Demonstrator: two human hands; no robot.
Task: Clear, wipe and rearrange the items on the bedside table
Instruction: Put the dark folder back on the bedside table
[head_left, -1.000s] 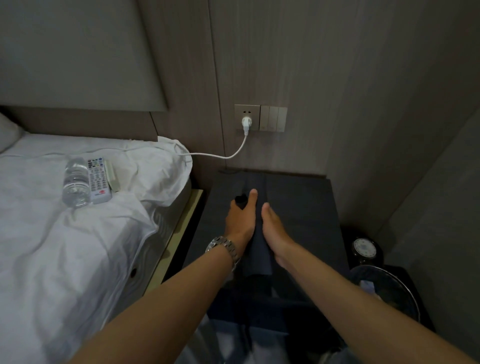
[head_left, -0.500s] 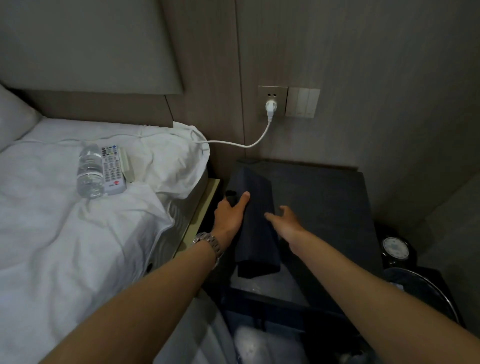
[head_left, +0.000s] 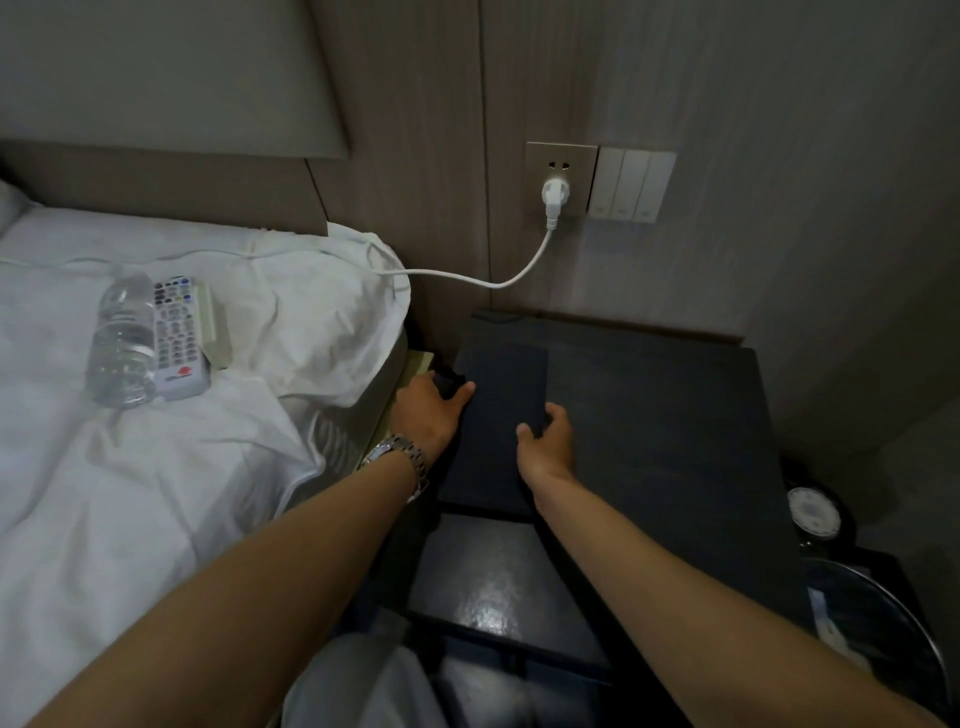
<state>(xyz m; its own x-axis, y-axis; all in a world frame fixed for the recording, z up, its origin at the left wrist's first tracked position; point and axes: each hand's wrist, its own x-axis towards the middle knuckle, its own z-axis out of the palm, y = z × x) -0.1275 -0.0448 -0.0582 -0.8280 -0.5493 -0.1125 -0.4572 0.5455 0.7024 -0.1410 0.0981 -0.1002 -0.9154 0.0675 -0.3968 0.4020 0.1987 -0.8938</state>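
Note:
A dark folded cloth (head_left: 498, 415) lies flat on the left part of the dark bedside table (head_left: 675, 415). My left hand (head_left: 428, 410), with a metal watch on the wrist, grips the cloth's left edge at the table's left rim, thumb on top. My right hand (head_left: 548, 441) holds the cloth's right edge with curled fingers. On the bed to the left lie a clear water bottle (head_left: 122, 338), a white remote control (head_left: 176, 338) and a thin cream-coloured object (head_left: 210, 327), side by side.
A white cable (head_left: 467, 278) runs from the wall plug (head_left: 555, 195) across the pillow onto the bed. To the right of the table, low down, stand a round dial-faced object (head_left: 813, 512) and a dark bin (head_left: 872, 623). The wall stands close behind the table.
The cloth has slid from the table's middle to its left side and now lies wider. My hands, together at first, have spread to its two edges.

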